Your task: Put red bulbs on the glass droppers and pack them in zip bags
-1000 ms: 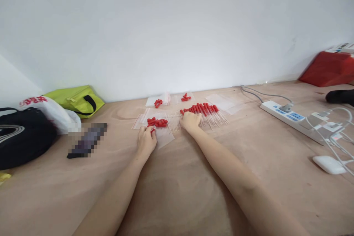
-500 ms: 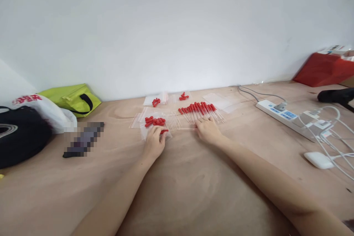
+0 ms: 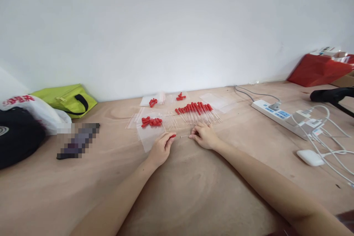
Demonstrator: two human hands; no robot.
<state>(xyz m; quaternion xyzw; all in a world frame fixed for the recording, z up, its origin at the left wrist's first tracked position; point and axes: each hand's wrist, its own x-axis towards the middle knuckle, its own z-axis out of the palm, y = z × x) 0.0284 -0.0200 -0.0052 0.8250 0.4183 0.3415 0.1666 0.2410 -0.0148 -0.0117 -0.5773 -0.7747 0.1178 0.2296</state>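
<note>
Nearest to us on the tabletop (image 3: 177, 195), on the near side of the row of red-capped sticks (image 3: 195, 108) and off its left end, is the left hand (image 3: 160, 149), thumb and fingers pinched narrow around a single red cap (image 3: 173, 136). Over to the right hand (image 3: 204, 136), just nearer than the middle of that row: another tight pinch, this one on a pale stick (image 3: 184, 136) whose free end points left, straight at the cap! The two are near each other but apart, so this looks like the lining-up step, cap to stick end. The view is too small to tell whether the cap's mouth faces the stick. The next move would seem to call for a steady right hand, a square line-up and a gentle push, since a stick this thin could bend.

Further back, bare sticks (image 3: 170, 121) lie just left of the row, and beyond them, further left, comes a pile of loose caps (image 3: 151, 122) on clear bags (image 3: 145, 136). Past the row's left end sits a small far cluster of red caps (image 3: 181, 96); past its right end, more flat bags (image 3: 214, 100).
</note>
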